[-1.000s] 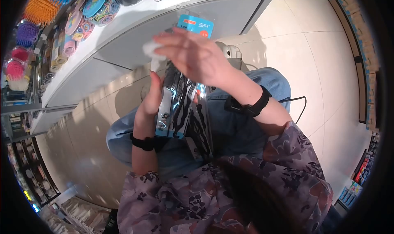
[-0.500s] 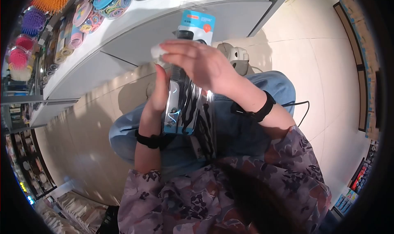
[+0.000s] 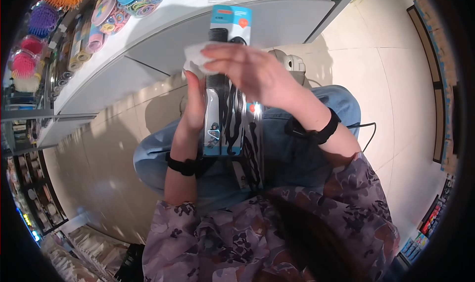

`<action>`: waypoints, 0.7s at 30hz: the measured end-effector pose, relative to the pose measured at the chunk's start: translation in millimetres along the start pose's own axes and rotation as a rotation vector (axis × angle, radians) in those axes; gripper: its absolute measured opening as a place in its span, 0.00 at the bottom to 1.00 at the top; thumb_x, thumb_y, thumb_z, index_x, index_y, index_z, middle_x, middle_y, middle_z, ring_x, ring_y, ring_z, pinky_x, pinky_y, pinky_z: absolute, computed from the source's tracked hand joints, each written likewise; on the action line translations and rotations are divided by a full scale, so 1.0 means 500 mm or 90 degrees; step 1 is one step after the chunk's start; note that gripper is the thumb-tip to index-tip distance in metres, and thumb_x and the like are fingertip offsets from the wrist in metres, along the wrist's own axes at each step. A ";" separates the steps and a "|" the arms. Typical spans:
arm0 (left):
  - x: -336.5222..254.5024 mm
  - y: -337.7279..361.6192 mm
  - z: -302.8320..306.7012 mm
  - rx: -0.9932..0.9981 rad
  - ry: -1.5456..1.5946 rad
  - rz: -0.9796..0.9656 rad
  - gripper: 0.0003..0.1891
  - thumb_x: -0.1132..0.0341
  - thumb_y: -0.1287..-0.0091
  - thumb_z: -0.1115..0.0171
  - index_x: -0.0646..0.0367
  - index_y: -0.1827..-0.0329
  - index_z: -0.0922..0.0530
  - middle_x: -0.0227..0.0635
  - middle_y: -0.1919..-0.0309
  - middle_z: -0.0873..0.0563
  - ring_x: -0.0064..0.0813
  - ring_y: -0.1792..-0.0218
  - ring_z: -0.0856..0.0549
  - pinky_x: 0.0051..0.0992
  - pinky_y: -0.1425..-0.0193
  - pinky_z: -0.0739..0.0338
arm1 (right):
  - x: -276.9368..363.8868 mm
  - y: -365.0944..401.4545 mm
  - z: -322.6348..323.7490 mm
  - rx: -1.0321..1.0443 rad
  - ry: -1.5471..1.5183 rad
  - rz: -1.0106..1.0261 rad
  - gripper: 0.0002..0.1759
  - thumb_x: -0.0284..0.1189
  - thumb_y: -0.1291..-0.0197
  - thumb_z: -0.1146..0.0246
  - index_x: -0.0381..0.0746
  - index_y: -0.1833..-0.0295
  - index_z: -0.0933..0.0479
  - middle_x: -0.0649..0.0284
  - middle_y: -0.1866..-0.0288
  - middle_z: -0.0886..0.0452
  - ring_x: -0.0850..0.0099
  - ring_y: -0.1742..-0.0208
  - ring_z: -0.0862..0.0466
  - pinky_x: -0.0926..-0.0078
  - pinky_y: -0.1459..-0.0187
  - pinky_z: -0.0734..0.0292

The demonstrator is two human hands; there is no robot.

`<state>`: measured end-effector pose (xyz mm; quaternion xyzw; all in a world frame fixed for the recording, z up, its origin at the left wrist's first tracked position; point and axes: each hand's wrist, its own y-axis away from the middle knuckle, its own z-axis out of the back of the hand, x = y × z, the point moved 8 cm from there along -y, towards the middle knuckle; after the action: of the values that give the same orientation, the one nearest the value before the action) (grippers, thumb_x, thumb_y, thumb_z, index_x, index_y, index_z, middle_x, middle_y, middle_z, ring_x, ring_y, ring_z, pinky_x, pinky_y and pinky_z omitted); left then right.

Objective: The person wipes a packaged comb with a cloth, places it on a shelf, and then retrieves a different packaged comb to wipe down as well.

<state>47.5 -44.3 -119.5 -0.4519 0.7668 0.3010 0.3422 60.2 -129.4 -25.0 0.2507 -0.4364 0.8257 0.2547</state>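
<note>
A blue-and-white card pack of black combs (image 3: pixel 212 129) stands over my lap, with its printed header at the far end. My left hand (image 3: pixel 196 104) grips the pack along its left edge, thumb pointing up and the other fingers hidden behind it. Bent across the pack's front is my right hand (image 3: pixel 255 74), slightly blurred, pinching a crumpled white tissue (image 3: pixel 194 58) that sticks out past the fingertips at the left. A second similar comb pack (image 3: pixel 253 158) rests on my lap, partly behind the first.
Ahead is a white shelf (image 3: pixel 173 17) with a grey front. Tubs of coloured hair ties (image 3: pixel 143 4) and a purple hairbrush (image 3: pixel 43 20) sit on its left part. Racks of goods (image 3: pixel 34 198) line the left side. My shoe (image 3: pixel 292 67) is on the tiled floor.
The comb pack has turned more upright and shifted slightly away from me. More of the white tissue shows, and my right hand has moved a little to the right.
</note>
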 end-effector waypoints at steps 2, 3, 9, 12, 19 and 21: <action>-0.009 0.000 0.039 -0.120 0.049 -0.045 0.44 0.30 0.42 0.76 0.65 0.44 0.37 0.42 0.56 0.24 0.31 0.57 0.21 0.27 0.54 0.25 | 0.028 0.003 -0.021 0.043 0.091 0.051 0.19 0.18 0.60 0.45 0.37 0.56 0.25 0.63 0.46 0.28 0.65 0.46 0.27 0.72 0.48 0.29; -0.026 -0.002 0.024 -0.025 0.096 -0.074 0.40 0.34 0.39 0.76 0.64 0.44 0.37 0.39 0.53 0.25 0.28 0.54 0.23 0.26 0.51 0.28 | 0.035 0.006 -0.033 0.074 0.057 0.061 0.19 0.19 0.60 0.44 0.37 0.56 0.26 0.62 0.46 0.28 0.65 0.45 0.28 0.72 0.48 0.29; -0.033 -0.002 -0.027 0.042 0.072 -0.020 0.41 0.33 0.39 0.78 0.65 0.44 0.38 0.40 0.58 0.23 0.32 0.58 0.20 0.29 0.56 0.23 | 0.021 -0.001 0.011 -0.024 0.173 0.004 0.22 0.15 0.60 0.48 0.38 0.55 0.26 0.63 0.48 0.27 0.68 0.47 0.28 0.75 0.50 0.29; -0.022 0.001 -0.031 0.098 -0.047 -0.022 0.44 0.32 0.41 0.79 0.65 0.42 0.40 0.42 0.59 0.22 0.34 0.62 0.19 0.31 0.62 0.21 | 0.011 -0.010 0.039 -0.078 0.263 -0.037 0.20 0.16 0.59 0.48 0.37 0.56 0.26 0.65 0.49 0.27 0.71 0.48 0.27 0.76 0.52 0.28; -0.028 0.000 0.030 0.026 0.063 -0.091 0.36 0.40 0.34 0.78 0.66 0.40 0.43 0.41 0.48 0.29 0.28 0.47 0.26 0.27 0.46 0.30 | 0.047 0.009 -0.034 0.086 0.143 0.055 0.20 0.17 0.60 0.46 0.38 0.56 0.25 0.65 0.47 0.27 0.68 0.46 0.28 0.74 0.48 0.30; -0.026 0.002 0.025 0.071 0.085 -0.100 0.35 0.42 0.33 0.78 0.66 0.39 0.43 0.41 0.47 0.29 0.28 0.46 0.27 0.27 0.44 0.31 | 0.044 0.009 -0.034 0.089 0.131 0.055 0.20 0.16 0.59 0.46 0.38 0.56 0.25 0.65 0.48 0.27 0.67 0.46 0.28 0.73 0.48 0.30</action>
<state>54.6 -27.7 -116.3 -0.5097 0.7657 0.1996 0.3377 37.4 -112.6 -22.0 0.1630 -0.3600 0.8855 0.2444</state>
